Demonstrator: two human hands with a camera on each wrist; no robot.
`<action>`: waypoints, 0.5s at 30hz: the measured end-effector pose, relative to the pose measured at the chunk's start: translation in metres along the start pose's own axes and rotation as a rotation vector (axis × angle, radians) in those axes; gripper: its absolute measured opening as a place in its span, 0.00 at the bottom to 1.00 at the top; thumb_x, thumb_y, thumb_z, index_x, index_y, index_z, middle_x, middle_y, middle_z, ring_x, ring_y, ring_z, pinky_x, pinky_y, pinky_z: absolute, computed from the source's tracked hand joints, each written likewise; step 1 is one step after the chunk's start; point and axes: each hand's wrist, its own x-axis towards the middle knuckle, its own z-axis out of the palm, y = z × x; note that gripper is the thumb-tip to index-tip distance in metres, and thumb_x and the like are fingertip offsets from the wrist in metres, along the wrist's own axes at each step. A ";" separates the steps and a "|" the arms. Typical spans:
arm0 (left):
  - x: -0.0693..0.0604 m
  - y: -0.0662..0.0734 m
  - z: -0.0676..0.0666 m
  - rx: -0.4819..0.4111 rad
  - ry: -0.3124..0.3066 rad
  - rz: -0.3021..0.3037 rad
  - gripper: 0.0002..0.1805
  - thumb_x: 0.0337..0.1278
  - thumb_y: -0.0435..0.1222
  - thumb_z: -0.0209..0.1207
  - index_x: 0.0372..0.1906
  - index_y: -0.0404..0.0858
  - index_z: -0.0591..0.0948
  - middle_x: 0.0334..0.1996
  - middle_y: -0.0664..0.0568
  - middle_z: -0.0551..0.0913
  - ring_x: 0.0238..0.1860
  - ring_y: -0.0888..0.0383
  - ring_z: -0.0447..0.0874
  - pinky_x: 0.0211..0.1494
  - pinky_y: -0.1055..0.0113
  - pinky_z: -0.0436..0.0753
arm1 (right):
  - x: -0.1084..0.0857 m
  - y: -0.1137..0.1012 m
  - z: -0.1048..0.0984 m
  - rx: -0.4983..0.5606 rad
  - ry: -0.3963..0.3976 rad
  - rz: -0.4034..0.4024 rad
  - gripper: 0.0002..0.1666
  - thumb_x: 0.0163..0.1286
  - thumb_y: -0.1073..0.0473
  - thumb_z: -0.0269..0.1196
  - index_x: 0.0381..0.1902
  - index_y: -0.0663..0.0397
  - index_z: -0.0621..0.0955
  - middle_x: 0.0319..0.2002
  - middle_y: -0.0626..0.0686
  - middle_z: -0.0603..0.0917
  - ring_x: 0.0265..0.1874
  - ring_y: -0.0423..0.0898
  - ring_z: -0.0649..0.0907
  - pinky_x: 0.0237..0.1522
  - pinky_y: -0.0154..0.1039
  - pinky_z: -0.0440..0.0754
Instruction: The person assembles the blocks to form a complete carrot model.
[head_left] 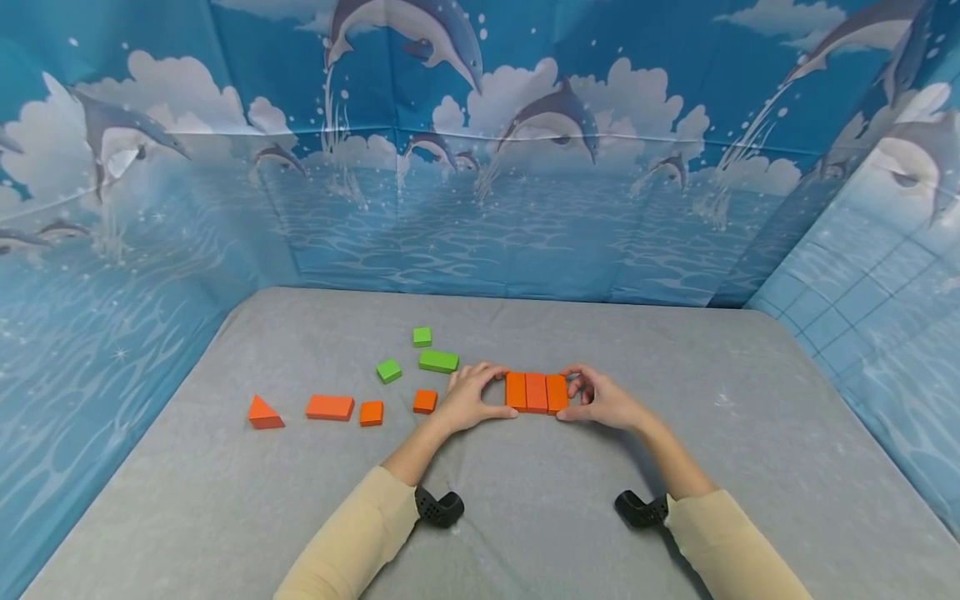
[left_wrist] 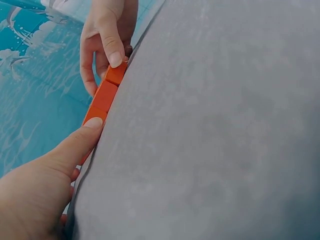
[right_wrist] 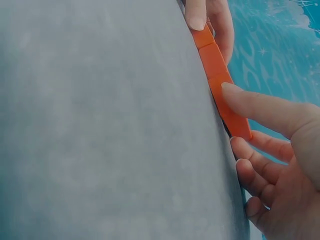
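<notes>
Three orange blocks stand side by side, touching, in a row between my hands: a left block [head_left: 516,393], a middle block [head_left: 536,393] and a right block [head_left: 557,393]. My left hand [head_left: 467,398] pinches the left block, thumb on its near face and fingers at its far side. The right block is held the same way by my right hand [head_left: 604,403]. In the left wrist view, the left thumb [left_wrist: 93,123] presses the near face of its block. From the right wrist, the right thumb [right_wrist: 232,92] lies against the right block [right_wrist: 230,112], its other fingers curled beyond.
Left of my left hand lie a small orange block [head_left: 424,402], another orange block [head_left: 371,413], a longer orange block [head_left: 330,407] and an orange triangle [head_left: 265,413]. Behind them are a long green block [head_left: 438,361] and small green blocks [head_left: 388,371]. Grey cloth [head_left: 750,433] covers the table.
</notes>
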 end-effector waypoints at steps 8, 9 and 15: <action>0.001 0.000 0.001 0.008 -0.004 -0.003 0.37 0.43 0.52 0.66 0.61 0.46 0.70 0.53 0.53 0.72 0.56 0.52 0.64 0.60 0.53 0.55 | -0.002 -0.006 0.000 -0.002 0.007 0.016 0.34 0.54 0.67 0.67 0.56 0.73 0.66 0.35 0.65 0.72 0.25 0.47 0.67 0.27 0.34 0.64; 0.001 0.000 0.001 0.008 -0.003 -0.003 0.37 0.43 0.52 0.66 0.61 0.46 0.70 0.53 0.53 0.72 0.56 0.52 0.64 0.60 0.53 0.55 | -0.001 -0.002 0.001 -0.006 0.007 0.016 0.34 0.54 0.66 0.68 0.56 0.72 0.66 0.35 0.64 0.72 0.26 0.46 0.67 0.27 0.34 0.64; 0.002 -0.001 0.001 0.013 -0.003 -0.004 0.37 0.44 0.53 0.65 0.61 0.46 0.70 0.53 0.53 0.72 0.55 0.52 0.64 0.60 0.53 0.56 | 0.005 0.017 -0.001 -0.015 0.001 0.031 0.31 0.59 0.59 0.66 0.56 0.65 0.67 0.34 0.57 0.74 0.25 0.45 0.68 0.27 0.34 0.65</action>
